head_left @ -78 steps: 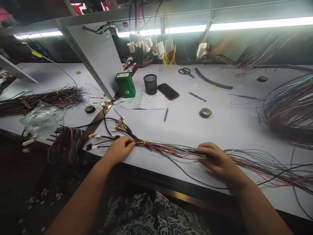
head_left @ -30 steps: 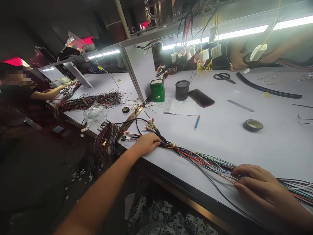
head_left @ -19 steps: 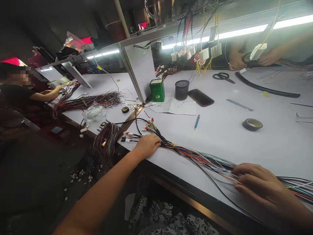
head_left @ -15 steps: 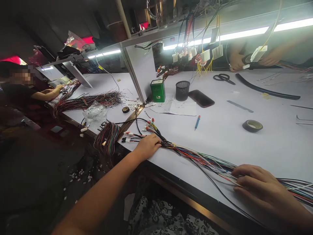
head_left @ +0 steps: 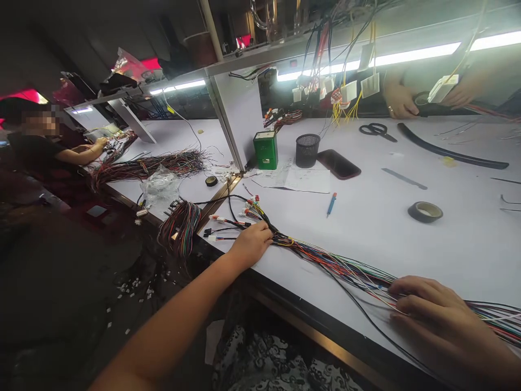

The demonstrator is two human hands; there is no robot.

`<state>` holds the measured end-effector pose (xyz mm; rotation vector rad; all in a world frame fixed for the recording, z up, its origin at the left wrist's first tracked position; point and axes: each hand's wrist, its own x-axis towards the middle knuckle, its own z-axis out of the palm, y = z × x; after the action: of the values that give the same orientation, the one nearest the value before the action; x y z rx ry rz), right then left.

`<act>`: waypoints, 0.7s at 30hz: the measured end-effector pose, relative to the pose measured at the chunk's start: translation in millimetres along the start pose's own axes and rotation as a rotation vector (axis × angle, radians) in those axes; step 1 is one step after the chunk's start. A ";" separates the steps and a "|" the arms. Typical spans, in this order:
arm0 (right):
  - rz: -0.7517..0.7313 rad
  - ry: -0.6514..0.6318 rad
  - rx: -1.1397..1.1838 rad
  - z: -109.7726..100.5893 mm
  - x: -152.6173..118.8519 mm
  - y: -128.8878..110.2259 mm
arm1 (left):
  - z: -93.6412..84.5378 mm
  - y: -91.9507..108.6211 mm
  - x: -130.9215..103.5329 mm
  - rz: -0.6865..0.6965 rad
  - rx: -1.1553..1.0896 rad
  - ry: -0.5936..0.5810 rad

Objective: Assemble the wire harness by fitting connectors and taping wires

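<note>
Garment [head_left: 272, 363] looks blk w/ wht swirls, forearms [head_left: 179, 317] bare.

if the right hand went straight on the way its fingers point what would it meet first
The right hand would likely meet the wire bundle first, as its strands lie directly ahead; exact depth is hard to judge.

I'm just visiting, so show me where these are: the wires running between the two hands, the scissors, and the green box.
Wires [head_left: 325, 259]: head view, midway along the bunched strands.
Scissors [head_left: 385, 134]: head view, near where handles and blades meet.
Green box [head_left: 266, 152]: head view, on its front face.
</note>
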<state>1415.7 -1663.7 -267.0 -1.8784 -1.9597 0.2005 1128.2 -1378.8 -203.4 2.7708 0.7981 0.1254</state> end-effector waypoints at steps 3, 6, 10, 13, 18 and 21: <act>0.038 0.084 0.032 3.9 -3.7 -1.8 | -2.5 -5.7 1.3 -0.057 -0.127 -0.009; 0.222 0.154 -0.001 7.9 -6.1 -3.8 | -5.2 -9.1 3.8 -0.072 -0.182 -0.033; 0.274 0.125 -0.125 7.1 -4.5 -2.1 | -6.8 -12.8 7.7 -0.034 -0.186 -0.063; 0.240 0.081 -0.177 -0.9 -2.2 -1.0 | -7.2 -16.1 11.1 -0.031 -0.196 -0.108; 0.298 -0.064 -0.155 -19.8 3.5 0.8 | -9.1 -17.4 16.0 -0.056 -0.211 -0.158; 0.280 -0.209 -0.104 -30.0 7.1 5.5 | -10.9 -15.2 17.6 -0.065 -0.224 -0.165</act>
<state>1432.5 -1661.7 -240.6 -2.2792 -1.8594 0.3983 1133.6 -1354.6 -196.7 2.5051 0.7790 -0.0246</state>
